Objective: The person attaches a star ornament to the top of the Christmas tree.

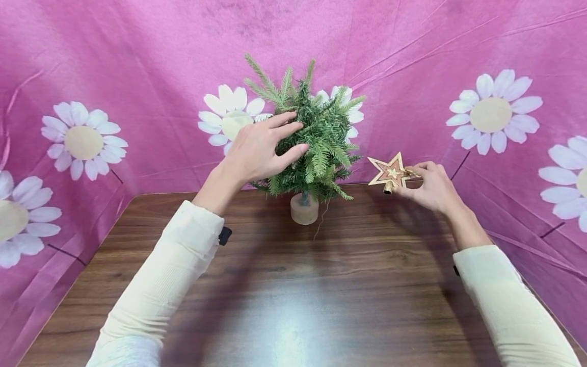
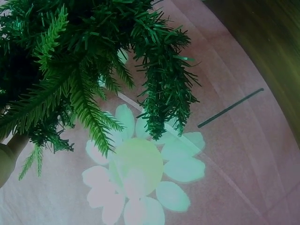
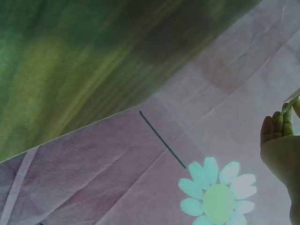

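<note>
A small artificial Christmas tree stands upright on a round wooden base at the back of the table. My left hand touches its left side, fingers spread and fairly straight over the branches. In the left wrist view the green branches hang close, with only a bit of the hand at the left edge. To the right of the tree, my right hand pinches a gold star tree topper by one side. The star's short gold socket points down. At the right wrist view's edge, the star is barely visible.
The brown wooden table reaches back to a pink cloth printed with large white daisies. A thin string hangs from the tree onto the tabletop. Cloth also rises along both sides of the table.
</note>
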The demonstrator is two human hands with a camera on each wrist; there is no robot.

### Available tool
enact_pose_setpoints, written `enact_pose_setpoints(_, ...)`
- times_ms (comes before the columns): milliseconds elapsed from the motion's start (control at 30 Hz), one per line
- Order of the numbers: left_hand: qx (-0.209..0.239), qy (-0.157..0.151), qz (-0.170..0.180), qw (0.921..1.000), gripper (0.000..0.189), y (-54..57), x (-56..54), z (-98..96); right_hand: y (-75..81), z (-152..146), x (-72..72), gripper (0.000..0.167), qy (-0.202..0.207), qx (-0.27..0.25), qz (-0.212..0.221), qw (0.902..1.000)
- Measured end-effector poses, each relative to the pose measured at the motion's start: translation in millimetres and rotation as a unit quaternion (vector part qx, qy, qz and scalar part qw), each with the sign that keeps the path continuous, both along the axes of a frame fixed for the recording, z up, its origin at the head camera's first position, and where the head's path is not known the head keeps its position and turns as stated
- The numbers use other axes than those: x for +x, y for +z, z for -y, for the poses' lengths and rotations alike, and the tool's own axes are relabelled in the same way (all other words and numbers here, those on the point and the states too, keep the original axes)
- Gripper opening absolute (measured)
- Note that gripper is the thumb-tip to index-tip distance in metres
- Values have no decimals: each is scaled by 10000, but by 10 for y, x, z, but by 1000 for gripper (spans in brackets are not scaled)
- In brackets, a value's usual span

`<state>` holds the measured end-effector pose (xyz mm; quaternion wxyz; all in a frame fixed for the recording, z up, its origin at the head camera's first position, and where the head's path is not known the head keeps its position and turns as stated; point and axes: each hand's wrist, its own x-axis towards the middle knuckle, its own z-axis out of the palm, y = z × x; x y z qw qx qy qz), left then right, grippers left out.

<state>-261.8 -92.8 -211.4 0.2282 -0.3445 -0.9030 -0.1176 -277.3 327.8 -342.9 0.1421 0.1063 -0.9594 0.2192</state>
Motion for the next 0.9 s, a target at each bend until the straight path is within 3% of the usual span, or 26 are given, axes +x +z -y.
enact_pose_setpoints(633,-6,23,-3,10000,60,-2,13,13,292,166,12,63,263,-155,-488,9983)
enact_pose_setpoints(900,-77,65,53,9999,60,8,23,-1,426,287,51,68,27,-371,-562,9977)
